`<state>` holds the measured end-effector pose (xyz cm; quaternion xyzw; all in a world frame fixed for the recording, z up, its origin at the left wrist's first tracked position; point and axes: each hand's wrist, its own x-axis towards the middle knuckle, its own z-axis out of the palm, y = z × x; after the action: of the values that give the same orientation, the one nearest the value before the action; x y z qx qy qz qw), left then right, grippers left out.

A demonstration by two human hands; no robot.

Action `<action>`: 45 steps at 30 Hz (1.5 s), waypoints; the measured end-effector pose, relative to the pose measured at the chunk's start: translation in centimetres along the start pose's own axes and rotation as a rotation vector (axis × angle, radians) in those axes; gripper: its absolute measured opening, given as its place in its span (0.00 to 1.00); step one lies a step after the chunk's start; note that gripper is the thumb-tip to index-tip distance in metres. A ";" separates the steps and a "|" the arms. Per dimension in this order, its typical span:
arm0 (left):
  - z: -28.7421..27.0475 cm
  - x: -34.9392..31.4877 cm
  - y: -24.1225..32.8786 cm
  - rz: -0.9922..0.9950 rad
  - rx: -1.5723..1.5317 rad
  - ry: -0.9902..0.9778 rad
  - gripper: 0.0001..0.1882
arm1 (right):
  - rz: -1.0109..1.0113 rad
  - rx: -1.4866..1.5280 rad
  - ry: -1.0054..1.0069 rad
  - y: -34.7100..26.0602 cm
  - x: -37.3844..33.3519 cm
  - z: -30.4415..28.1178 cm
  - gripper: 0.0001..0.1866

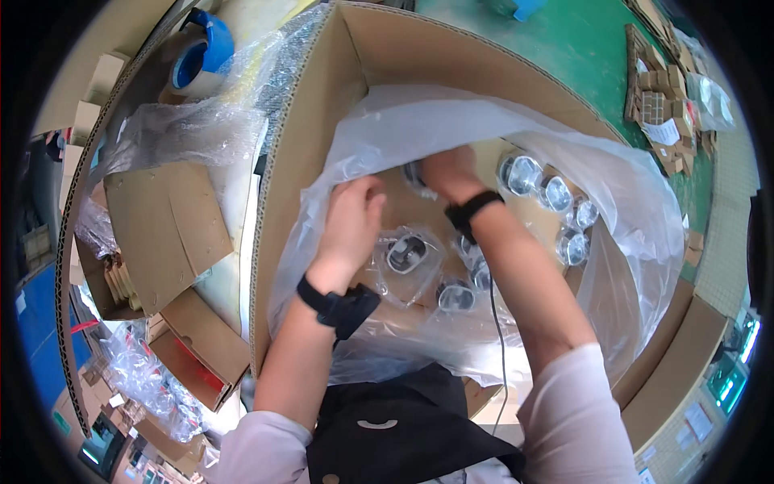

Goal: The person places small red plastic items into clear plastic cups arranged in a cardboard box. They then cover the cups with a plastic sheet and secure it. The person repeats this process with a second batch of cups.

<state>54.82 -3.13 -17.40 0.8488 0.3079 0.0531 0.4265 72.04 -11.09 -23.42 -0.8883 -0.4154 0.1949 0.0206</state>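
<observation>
Inside a large cardboard box (476, 50) lined with clear plastic film (403, 117), both my hands reach over round, clear-walled parts with grey and dark insides. My right hand (451, 171) is closed at the side of one such part (416, 177), its fingertips partly hidden. My left hand (353, 222) hovers by the liner's left edge, fingers loosely curled and apart, with nothing visible in them. Below it, another round part (407, 253) lies in a clear plastic bag (427, 282). Several more stand to the right, such as a clear part (520, 174), and another part (456, 297) sits nearer me.
Left of the box lie a blue tape dispenser (216, 44), bubble wrap (185, 133), a cardboard flap (165, 230) and a small open carton (197, 355). A thin cable (497, 339) hangs beside my right forearm. Stacked small boxes (665, 105) stand on the far right floor.
</observation>
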 end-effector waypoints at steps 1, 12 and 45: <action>0.4 0.5 0.5 0.033 0.035 0.008 0.17 | 0.007 0.035 -0.051 -0.5 -1.2 -0.4 0.10; 6.0 4.8 0.2 0.034 -0.122 -0.471 0.28 | 0.107 0.277 -0.002 4.7 -5.3 -0.2 0.07; 4.2 0.9 1.7 0.087 0.237 -0.540 0.11 | -0.065 0.148 -0.071 3.0 -8.2 2.2 0.08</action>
<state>57.88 -6.28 -18.93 0.8885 0.1505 -0.1928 0.3882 68.70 -19.44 -23.30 -0.8629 -0.4289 0.2557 0.0780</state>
